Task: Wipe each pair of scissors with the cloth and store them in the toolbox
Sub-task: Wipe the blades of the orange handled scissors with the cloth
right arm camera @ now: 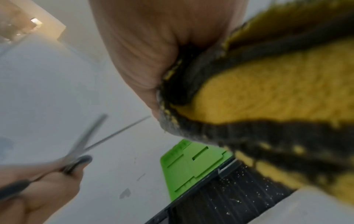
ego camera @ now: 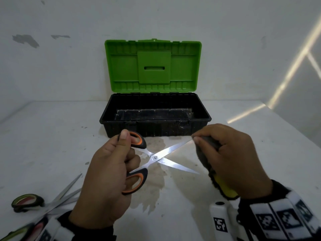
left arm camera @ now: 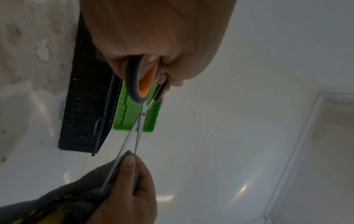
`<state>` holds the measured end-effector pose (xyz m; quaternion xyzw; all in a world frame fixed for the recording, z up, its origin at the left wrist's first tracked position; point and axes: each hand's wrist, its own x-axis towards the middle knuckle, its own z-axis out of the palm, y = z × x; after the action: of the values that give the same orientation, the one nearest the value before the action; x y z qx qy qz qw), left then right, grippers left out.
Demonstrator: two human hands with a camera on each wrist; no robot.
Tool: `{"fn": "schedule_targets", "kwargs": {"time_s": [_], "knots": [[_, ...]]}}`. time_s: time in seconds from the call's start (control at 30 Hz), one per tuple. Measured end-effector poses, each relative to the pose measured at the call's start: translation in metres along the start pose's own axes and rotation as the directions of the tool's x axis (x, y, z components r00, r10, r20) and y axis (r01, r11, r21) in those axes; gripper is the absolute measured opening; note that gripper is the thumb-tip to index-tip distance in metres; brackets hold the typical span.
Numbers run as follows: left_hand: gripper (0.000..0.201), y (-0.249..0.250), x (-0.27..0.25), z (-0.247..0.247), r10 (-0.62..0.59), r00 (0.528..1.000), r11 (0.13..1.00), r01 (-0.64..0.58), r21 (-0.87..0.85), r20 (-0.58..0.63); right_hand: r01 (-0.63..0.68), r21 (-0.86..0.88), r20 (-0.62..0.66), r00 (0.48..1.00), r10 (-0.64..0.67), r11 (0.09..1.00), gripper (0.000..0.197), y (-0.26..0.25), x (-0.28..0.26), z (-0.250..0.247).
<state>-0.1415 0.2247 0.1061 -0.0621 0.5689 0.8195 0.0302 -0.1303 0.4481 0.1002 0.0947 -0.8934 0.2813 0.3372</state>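
Left hand (ego camera: 106, 181) grips the orange scissors (ego camera: 157, 158) by the handles, blades wide open, above the table (ego camera: 52, 136). Right hand (ego camera: 232, 160) squeezes the cloth (ego camera: 206, 150) (gray & yellow) on one blade tip. Toolbox (ego camera: 155, 119) sits open behind; more scissors (ego camera: 43, 202) lie at left.

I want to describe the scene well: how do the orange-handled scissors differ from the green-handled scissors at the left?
The orange-handled scissors are held in the air by the left hand, while the green-handled scissors lie on the table. The orange pair's blades are spread wide; the green pair's blades open only slightly. One orange-pair blade is pinched in the cloth by the right hand; nothing touches the green pair. Both have long steel blades.
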Motion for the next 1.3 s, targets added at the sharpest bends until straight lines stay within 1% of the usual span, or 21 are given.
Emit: {"fn": "schedule_targets", "kwargs": {"time_s": [0.07, 0.1, 0.17, 0.2, 0.23, 0.3, 0.37, 0.4, 0.5, 0.57, 0.63, 0.67, 0.73, 0.83, 0.9, 1.0, 1.07, 1.2, 1.3], "knots": [[0.034, -0.001, 0.0, -0.003, -0.025, 1.0, 1.0, 0.025, -0.009, 0.002, -0.045, 0.025, -0.04, 0.998, 0.045, 0.999, 0.011, 0.004, 0.001, -0.011], [0.034, -0.001, 0.001, -0.003, -0.031, 1.0, 1.0, 0.031, -0.002, -0.002, -0.035, 0.039, -0.054, 0.998, 0.037, 0.999, 0.01, 0.002, 0.002, -0.017], [0.033, -0.001, 0.002, -0.004, -0.052, 0.999, 0.999, 0.052, -0.007, -0.009, 0.053, 0.064, -0.041, 0.998, -0.051, 0.997, 0.008, -0.007, 0.002, -0.023], [0.033, -0.001, 0.002, -0.003, -0.065, 0.998, 0.998, 0.065, -0.019, -0.004, 0.117, 0.075, -0.008, 0.993, -0.117, 0.99, 0.009, -0.014, 0.002, -0.022], [0.032, 0.0, 0.002, -0.002, -0.076, 0.997, 0.997, 0.076, -0.028, 0.005, 0.185, 0.078, 0.038, 0.981, -0.188, 0.98, 0.009, -0.021, 0.001, -0.019], [0.032, 0.001, 0.002, 0.0, -0.089, 0.996, 0.996, 0.09, -0.024, 0.025, 0.317, 0.031, 0.146, 0.937, -0.318, 0.948, 0.009, -0.03, -0.001, -0.009], [0.032, 0.003, 0.001, 0.001, -0.093, 0.995, 0.995, 0.094, -0.018, 0.047, 0.392, -0.02, 0.211, 0.901, -0.379, 0.92, 0.011, -0.028, -0.001, -0.003], [0.032, 0.004, 0.001, 0.001, -0.097, 0.994, 0.995, 0.098, -0.021, 0.058, 0.4, -0.027, 0.214, 0.898, -0.385, 0.916, 0.011, -0.025, 0.001, -0.004], [0.034, 0.007, 0.001, -0.003, -0.117, 0.99, 0.992, 0.121, -0.035, 0.078, 0.38, -0.047, 0.197, 0.91, -0.365, 0.924, 0.01, -0.009, 0.005, -0.01], [0.035, 0.006, 0.003, -0.004, -0.128, 0.988, 0.991, 0.131, -0.031, 0.084, 0.353, -0.076, 0.208, 0.92, -0.331, 0.933, 0.009, 0.004, 0.006, -0.015], [0.035, 0.006, 0.003, -0.004, -0.144, 0.985, 0.988, 0.149, -0.048, 0.092, 0.306, -0.085, 0.21, 0.936, -0.284, 0.948, 0.009, 0.012, 0.007, -0.02], [0.035, 0.005, 0.004, -0.004, -0.139, 0.987, 0.989, 0.143, -0.043, 0.086, 0.265, -0.06, 0.197, 0.948, -0.249, 0.962, 0.008, 0.013, 0.007, -0.023], [0.034, 0.002, 0.006, -0.003, -0.09, 0.995, 0.996, 0.089, 0.023, 0.045, 0.2, 0.016, 0.165, 0.966, -0.2, 0.98, 0.008, 0.008, 0.009, -0.029], [0.035, -0.001, 0.005, 0.0, 0.008, 1.0, 0.991, -0.011, 0.133, 0.025, 0.201, 0.075, 0.165, 0.963, -0.211, 0.977, 0.008, -0.014, 0.013, -0.029], [0.033, -0.002, 0.002, 0.006, 0.065, 0.997, 0.982, -0.071, 0.177, 0.042, 0.221, 0.099, 0.212, 0.948, -0.238, 0.97, 0.008, -0.03, 0.015, -0.019], [0.032, -0.004, -0.003, 0.012, 0.177, 0.982, 0.95, -0.189, 0.25, 0.07, 0.267, 0.074, 0.306, 0.911, -0.277, 0.961, 0.008, -0.043, 0.011, 0.002], [0.031, -0.006, -0.005, 0.013, 0.249, 0.964, 0.922, -0.264, 0.284, 0.09, 0.26, 0.052, 0.31, 0.914, -0.263, 0.964, 0.012, -0.04, 0.008, 0.008], [0.033, -0.01, -0.005, 0.011, 0.279, 0.957, 0.911, -0.291, 0.293, 0.084, 0.189, 0.041, 0.206, 0.959, -0.194, 0.981, 0.008, -0.028, 0.002, 0.01], [0.033, -0.012, -0.004, 0.012, 0.282, 0.955, 0.915, -0.295, 0.274, 0.088, 0.217, 0.036, 0.212, 0.952, -0.22, 0.975, 0.014, -0.037, -0.004, 0.014]]}}
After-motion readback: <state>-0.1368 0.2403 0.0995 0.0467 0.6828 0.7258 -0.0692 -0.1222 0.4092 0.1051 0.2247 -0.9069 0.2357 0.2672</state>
